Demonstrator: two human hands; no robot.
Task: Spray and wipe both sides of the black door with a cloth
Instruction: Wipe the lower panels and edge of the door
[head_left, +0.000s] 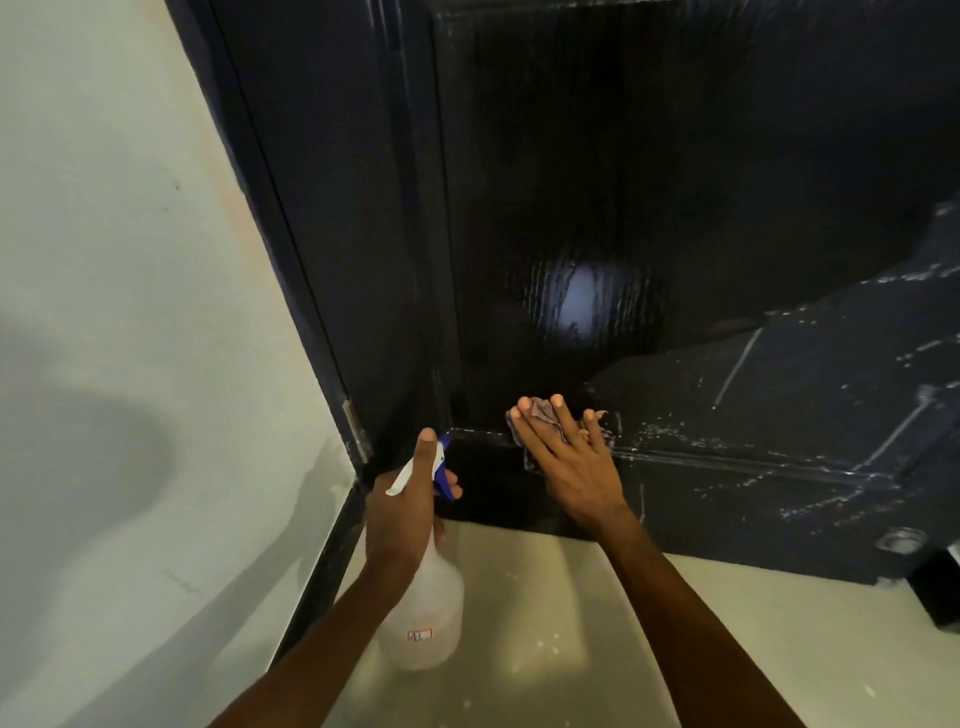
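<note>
We see the glossy black wooden door (597, 208) run past the top and right edges, so its full height and width stay out of sight. The crumpled purplish cloth (543, 415) lies mostly under the flat right hand (566, 457); only its fringes show. The left hand (402, 514) covers the neck of the translucent plastic spray bottle (426, 618), whose small label is too blurred to read. A dark boxy object (943, 587) is cut by the right edge.
</note>
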